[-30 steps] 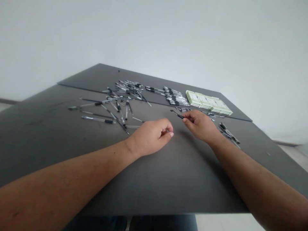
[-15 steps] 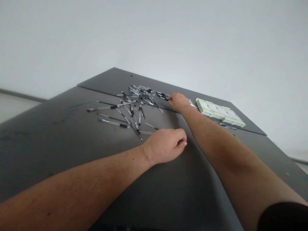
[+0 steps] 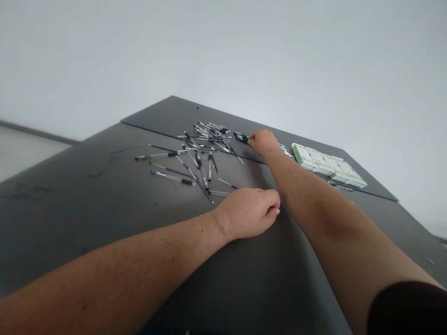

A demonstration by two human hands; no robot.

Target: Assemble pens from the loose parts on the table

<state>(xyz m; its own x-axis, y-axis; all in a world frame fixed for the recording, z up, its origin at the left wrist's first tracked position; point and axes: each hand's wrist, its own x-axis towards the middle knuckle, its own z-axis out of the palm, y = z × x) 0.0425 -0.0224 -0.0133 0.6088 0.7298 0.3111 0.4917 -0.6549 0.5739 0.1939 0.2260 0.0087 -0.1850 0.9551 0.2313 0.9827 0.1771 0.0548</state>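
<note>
The right hand [image 3: 264, 142] pinches a black pen [image 3: 242, 137] at upper centre, just beside the loose pen heap [image 3: 206, 137] (left hand [image 3: 247, 213] curled shut); a careless release could roll it into the heap.

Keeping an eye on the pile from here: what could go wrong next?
The right hand sits right beside the black-barrelled pens, so it could knock them into the loose pen pile. Pens in that pile cross each other, so pulling one might shift others. Those lying over the table seam could also catch or roll.
</note>
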